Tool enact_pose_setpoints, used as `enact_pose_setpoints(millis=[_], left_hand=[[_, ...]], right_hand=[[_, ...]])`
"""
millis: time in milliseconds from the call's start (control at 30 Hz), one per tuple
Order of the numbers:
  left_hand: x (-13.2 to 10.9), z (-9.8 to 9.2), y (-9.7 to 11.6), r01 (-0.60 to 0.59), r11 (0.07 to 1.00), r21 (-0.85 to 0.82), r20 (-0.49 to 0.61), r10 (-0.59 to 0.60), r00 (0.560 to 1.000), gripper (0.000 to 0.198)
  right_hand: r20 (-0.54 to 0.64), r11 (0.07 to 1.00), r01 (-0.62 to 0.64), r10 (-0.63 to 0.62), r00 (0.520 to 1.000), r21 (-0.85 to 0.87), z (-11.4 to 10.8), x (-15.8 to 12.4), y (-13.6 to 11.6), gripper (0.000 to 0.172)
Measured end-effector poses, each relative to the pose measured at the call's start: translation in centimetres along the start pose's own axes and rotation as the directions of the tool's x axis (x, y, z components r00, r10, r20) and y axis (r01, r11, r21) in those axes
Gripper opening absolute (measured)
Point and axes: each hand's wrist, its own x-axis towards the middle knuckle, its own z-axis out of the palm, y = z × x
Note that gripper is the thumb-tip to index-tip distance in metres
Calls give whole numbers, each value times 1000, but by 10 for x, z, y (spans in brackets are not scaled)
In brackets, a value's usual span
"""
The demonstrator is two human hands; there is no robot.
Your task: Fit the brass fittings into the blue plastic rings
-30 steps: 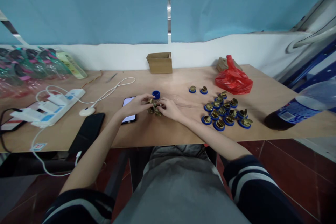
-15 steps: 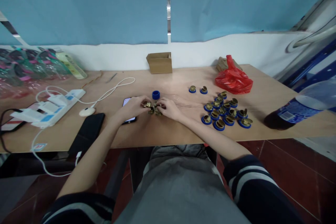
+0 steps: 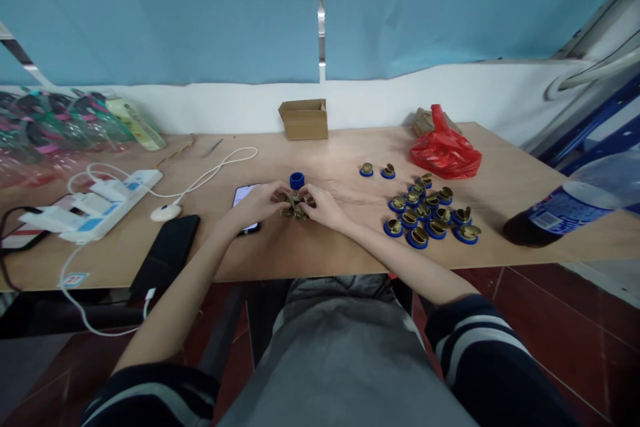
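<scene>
Just on near side of blue ring (image 3: 297,181) (landmark, L/R = wearer's): small cluster of brass pcs (image 3: 294,212) on wooden table (image 3: 300,255). Both hands at cluster, close to ea. other.

L hand (image 3: 260,203), near-left of ring: fingers curled, narrow gap, tips at the brass; can't tell if a pc is pinched. R hand (image 3: 326,205), near-right of ring: fingers bent in, thumb close to index, tips likewise at the brass; grip hidden, can't tell. Ring sits just beyond fingertips, apart from cluster.

Lit phone (image 3: 243,195) left of ring, partly hidden by L hand. Dark phone (image 3: 167,247) further near-left of ring. White power strip (image 3: 123,203) well left of ring, w/ plugs seated.

Right of ring, well apart: brass-and-blue units (image 3: 423,212) grouped tightly, ea. brass top on blue base. Pair of same units (image 3: 367,169) sits a bit beyond grp, also right of ring.

Red bag (image 3: 445,153) far-right of ring; bottle w/ dark liquid (image 3: 550,217) furthest right of ring. Open cardboard box (image 3: 303,125) behind ring, by wall.
</scene>
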Motion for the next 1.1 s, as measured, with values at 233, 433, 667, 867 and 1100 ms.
enact_pose_setpoints(millis=[233, 433, 667, 867, 1100], left_hand=[[13, 4, -11, -36, 999, 23, 5, 36, 999, 28], [20, 5, -13, -57, 998, 33, 12, 56, 998, 28], [23, 10, -11, -71, 997, 39, 14, 70, 997, 28], [25, 10, -10, -75, 996, 50, 26, 73, 997, 28], [27, 13, -11, -72, 993, 91, 16, 71, 997, 30]], right_hand=[[15, 1000, -5, 4, 1000, 21, 0, 0, 1, 22], [14, 1000, -13, 13, 1000, 21, -1, -1, -1, 19], [13, 1000, -21, 20, 1000, 23, -2, 0, -2, 20], [11, 1000, -14, 13, 1000, 26, -1, 0, -1, 21], [9, 1000, 10, -10, 1000, 17, 0, 0, -1, 22]])
